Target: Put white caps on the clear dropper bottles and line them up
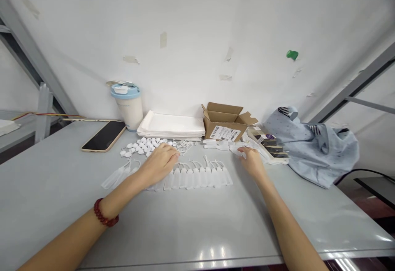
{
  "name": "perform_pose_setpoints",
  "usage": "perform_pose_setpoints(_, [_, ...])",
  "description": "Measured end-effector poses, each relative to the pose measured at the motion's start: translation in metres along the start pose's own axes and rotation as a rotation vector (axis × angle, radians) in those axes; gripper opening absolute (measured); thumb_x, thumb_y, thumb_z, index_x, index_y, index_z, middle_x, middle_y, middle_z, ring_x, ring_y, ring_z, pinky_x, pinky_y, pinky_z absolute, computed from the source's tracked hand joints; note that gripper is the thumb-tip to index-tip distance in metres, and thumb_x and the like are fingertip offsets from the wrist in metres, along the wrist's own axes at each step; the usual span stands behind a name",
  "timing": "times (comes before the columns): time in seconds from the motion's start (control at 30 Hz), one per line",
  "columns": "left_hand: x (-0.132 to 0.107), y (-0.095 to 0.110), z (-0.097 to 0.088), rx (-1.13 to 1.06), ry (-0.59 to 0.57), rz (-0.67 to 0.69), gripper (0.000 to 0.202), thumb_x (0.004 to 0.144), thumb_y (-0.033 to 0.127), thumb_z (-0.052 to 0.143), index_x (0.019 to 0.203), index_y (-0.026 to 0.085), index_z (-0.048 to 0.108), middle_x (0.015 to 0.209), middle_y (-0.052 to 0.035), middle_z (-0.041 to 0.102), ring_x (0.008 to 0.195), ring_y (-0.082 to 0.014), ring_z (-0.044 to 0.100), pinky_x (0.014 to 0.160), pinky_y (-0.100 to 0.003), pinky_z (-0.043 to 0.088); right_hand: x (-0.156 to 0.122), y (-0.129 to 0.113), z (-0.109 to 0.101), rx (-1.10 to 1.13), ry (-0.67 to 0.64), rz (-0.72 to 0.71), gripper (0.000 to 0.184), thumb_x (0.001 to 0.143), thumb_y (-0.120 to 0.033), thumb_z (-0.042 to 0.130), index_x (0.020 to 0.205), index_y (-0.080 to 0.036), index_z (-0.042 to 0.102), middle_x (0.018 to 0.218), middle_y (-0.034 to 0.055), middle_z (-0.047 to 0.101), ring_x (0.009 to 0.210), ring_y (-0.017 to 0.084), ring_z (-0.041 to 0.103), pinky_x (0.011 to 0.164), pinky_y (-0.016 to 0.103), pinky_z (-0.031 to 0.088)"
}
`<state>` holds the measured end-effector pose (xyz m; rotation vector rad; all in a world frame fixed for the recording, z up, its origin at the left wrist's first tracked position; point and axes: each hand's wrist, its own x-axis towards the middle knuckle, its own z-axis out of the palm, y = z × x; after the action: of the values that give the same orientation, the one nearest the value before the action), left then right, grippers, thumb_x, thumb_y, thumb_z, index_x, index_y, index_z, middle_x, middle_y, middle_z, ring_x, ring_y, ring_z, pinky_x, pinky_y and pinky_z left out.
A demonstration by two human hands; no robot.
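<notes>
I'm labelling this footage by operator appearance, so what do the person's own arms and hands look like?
The left hand and right hand wear no gloves, and no sleeves show on the forearms. A dark red beaded bracelet circles the left wrist; the right wrist shows nothing worn. Any rings would be too small to tell.

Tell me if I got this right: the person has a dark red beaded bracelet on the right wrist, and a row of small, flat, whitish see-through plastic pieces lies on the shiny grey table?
Not quite! The head view shows the dark red beaded bracelet on the left wrist. The row of small, flat, whitish see-through plastic pieces does lie on the shiny grey table.
</notes>
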<state>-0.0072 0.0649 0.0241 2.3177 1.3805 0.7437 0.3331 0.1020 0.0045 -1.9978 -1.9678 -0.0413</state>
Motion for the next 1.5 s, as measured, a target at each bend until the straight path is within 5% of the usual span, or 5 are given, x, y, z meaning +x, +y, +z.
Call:
perform_pose_setpoints(0.2, [-0.001,0.000,0.002,0.038,-0.034,0.013,0.037,0.092,0.031,0.036,0.082,0.020,0.070,0.091,-0.0075,0.069,0.097,-0.0271,0.053,0.089,-0.043,0.040,-0.002,-0.012,0.003,-0.006,0.001,-0.014,0.030,0.084,-0.010,0.049,0.110,-0.011,0.065,0.113,0.0175,0.067,0.115,0.032,0.052,0.089,0.041,0.040])
perform_pose_setpoints(0.5, [0.000,0.008,-0.005,-0.130,0.146,-0.153,0.046,0.090,0.036,0.035,0.123,0.017,0.059,0.132,-0.0085,0.057,0.125,-0.0264,0.045,0.106,-0.042,0.033,-0.005,-0.021,0.002,0.065,0.113,-0.023,0.033,0.082,-0.011,0.046,0.110,-0.014,0.063,0.108,0.0176,0.067,0.108,0.033,0.053,0.088,0.046,0.040])
perform_pose_setpoints(0.93, [-0.005,0.035,-0.018,-0.435,0.336,-0.288,0.058,0.082,0.034,0.045,0.139,0.025,0.044,0.141,-0.0039,0.046,0.118,-0.0266,0.050,0.090,-0.035,0.046,-0.035,-0.068,-0.016,0.592,0.243,-0.237,0.027,0.085,-0.034,0.053,0.105,-0.018,0.060,0.101,0.0105,0.068,0.092,0.023,0.062,0.076,0.036,0.050])
perform_pose_setpoints(1.2, [-0.003,0.023,-0.008,-0.220,0.133,-0.384,0.062,0.076,0.029,0.048,0.137,0.018,0.046,0.131,-0.0104,0.054,0.098,-0.0268,0.060,0.079,-0.036,0.050,-0.046,-0.083,-0.011,0.541,0.210,-0.441,0.019,0.090,-0.025,0.050,0.106,-0.021,0.058,0.098,0.0081,0.065,0.089,0.021,0.061,0.077,0.036,0.050])
perform_pose_setpoints(1.5, [-0.006,0.032,-0.009,-0.302,0.235,-0.289,0.056,0.081,0.032,0.048,0.136,0.019,0.048,0.134,-0.0094,0.052,0.096,-0.0228,0.060,0.072,-0.032,0.051,-0.049,-0.087,-0.014,0.549,0.200,-0.490,0.017,0.089,-0.023,0.051,0.104,-0.021,0.058,0.098,0.0085,0.066,0.087,0.021,0.061,0.075,0.036,0.051])
